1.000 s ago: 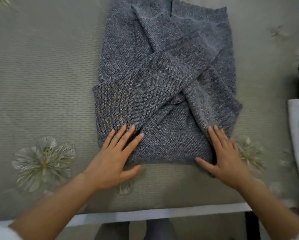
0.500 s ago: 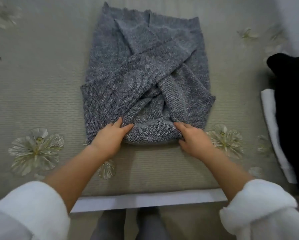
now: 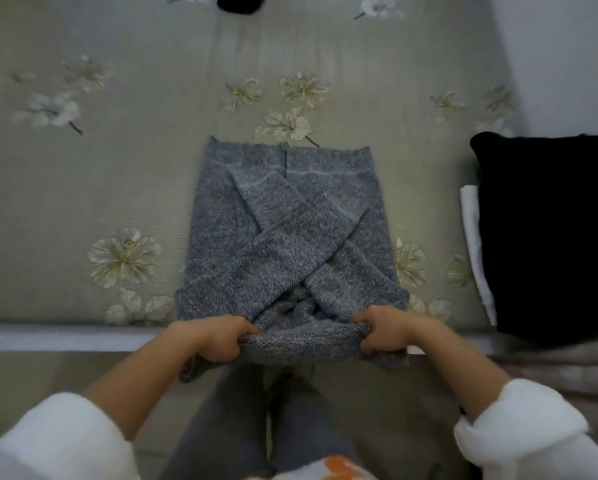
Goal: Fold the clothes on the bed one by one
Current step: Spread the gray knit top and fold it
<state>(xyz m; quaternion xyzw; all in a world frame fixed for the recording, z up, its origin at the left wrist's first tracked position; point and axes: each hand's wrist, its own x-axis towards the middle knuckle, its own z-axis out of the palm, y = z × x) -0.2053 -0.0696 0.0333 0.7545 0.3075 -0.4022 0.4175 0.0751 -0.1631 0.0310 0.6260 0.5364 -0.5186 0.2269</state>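
Head view, bed [image 3: 65, 188]: carries grey sweater [image 3: 214, 220], sleeves [image 3: 290, 244] crossed, near its front edge.
Left hand [image 3: 217, 337]: grip closed on left end of hem [image 3: 301, 341].
Right hand [image 3: 384, 329]: grip closed on right end.
Risk: uneven lifting could spill crossed sleeves.

Your left grip [image 3: 217, 337] and right grip [image 3: 384, 329] cover the near corners of the grey sweater [image 3: 283, 237], and your fingertips are out of sight under the knit. The top edge cuts off a dark item [image 3: 240, 2], too little of it to identify. The black garment [image 3: 550, 230] runs off the right edge and overlaps a white cloth [image 3: 472, 237], leaving only a strip showing. An orange patch [image 3: 339, 467] is cropped at the bottom.
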